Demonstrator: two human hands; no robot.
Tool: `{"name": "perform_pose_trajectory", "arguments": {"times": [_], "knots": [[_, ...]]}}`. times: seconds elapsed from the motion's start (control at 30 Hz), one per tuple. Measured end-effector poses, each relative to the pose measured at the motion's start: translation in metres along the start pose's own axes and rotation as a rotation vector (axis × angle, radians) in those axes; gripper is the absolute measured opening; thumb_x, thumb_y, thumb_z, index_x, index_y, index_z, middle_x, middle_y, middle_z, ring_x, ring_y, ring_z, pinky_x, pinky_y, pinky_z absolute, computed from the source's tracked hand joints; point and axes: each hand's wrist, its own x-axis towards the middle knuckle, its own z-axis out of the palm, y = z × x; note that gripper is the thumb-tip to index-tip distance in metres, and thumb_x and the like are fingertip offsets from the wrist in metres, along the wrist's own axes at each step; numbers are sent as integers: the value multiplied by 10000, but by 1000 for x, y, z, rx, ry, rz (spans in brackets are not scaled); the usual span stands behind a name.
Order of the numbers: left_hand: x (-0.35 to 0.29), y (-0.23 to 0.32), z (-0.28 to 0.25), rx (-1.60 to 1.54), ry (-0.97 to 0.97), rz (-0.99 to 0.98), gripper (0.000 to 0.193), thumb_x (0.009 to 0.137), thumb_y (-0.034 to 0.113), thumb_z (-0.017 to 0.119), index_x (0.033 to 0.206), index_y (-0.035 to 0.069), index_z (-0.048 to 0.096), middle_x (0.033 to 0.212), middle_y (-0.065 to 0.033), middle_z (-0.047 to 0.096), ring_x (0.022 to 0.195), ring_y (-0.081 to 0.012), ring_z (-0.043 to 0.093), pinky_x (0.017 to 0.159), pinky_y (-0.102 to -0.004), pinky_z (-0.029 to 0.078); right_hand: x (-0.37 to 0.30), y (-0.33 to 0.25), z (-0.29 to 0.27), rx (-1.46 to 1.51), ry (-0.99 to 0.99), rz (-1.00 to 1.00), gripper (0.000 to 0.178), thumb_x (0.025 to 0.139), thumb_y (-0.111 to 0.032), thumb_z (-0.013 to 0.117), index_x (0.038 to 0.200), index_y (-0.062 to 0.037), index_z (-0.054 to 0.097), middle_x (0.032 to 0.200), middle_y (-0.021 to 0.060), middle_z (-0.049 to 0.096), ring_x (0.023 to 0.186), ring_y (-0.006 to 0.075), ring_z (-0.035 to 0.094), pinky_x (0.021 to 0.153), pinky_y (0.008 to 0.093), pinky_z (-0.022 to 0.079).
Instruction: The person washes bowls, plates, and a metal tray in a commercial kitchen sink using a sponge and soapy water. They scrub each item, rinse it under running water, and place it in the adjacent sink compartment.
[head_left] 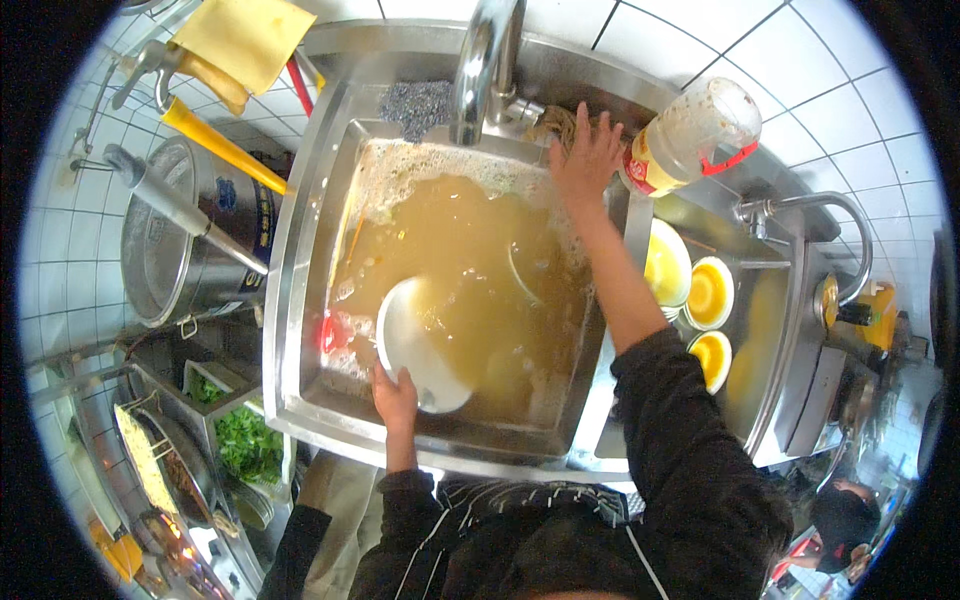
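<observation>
In the big sink (285,300), full of cloudy brown, foamy water, a white dish (405,335) sits tilted and partly under the surface. My left hand (394,400) grips its near edge, thumb up against the rim. My right hand (588,160) is stretched out to the sink's far right corner, fingers spread and holding nothing. Beside its fingertips a tan scrubber or cloth (553,126) lies on the back ledge, partly hidden. The pale rim of another dish (522,275) shows faintly in the water.
A dark steel-wool pad (415,108) and a metal faucet (482,75) are at the back. On the right stand a plastic bottle (690,135) with a red handle and, in a second basin, yellow-looking bowls (709,292). A large metal pot (165,235) stands left; a person (845,520) is at far right.
</observation>
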Motion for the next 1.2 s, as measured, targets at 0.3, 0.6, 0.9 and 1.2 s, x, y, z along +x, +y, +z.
{"name": "perform_pose_trajectory", "arguments": {"times": [0.3, 0.6, 0.9, 1.2], "knots": [[-8, 7, -20, -414, -113, -179, 491, 801, -22, 483, 1290, -12, 458, 1143, -130, 604, 1013, -215, 582, 882, -329, 461, -21, 23, -19, 626, -969, 136, 405, 775, -279, 628, 1139, -109, 576, 1197, 188, 536, 1096, 394, 523, 856, 427, 483], [-22, 25, -16, -760, -137, -586, 577, 725, -23, 483, 1296, 18, 412, 1121, -150, 572, 994, -229, 580, 780, -325, 503, -265, -40, -121, 402, -1247, 287, 424, 790, -254, 598, 1190, -113, 591, 1116, 174, 618, 997, 322, 602, 867, 409, 474], [-48, 24, -22, -877, -276, -605, 599, 744, -41, 484, 1332, 33, 394, 1145, -118, 554, 984, -211, 563, 763, -329, 491, -235, -131, -229, 1241, -1196, 113, 406, 845, -256, 527, 1234, -151, 569, 1196, 197, 552, 1087, 330, 536, 960, 428, 407], [-48, 32, -27, -945, -369, -618, 607, 677, -38, 492, 1277, 6, 407, 1173, -155, 515, 1048, -290, 545, 875, -398, 493, -231, -100, -164, 478, -983, 56, 409, 895, -343, 446, 1259, -191, 551, 1176, 141, 564, 1108, 319, 510, 906, 498, 382]]}}
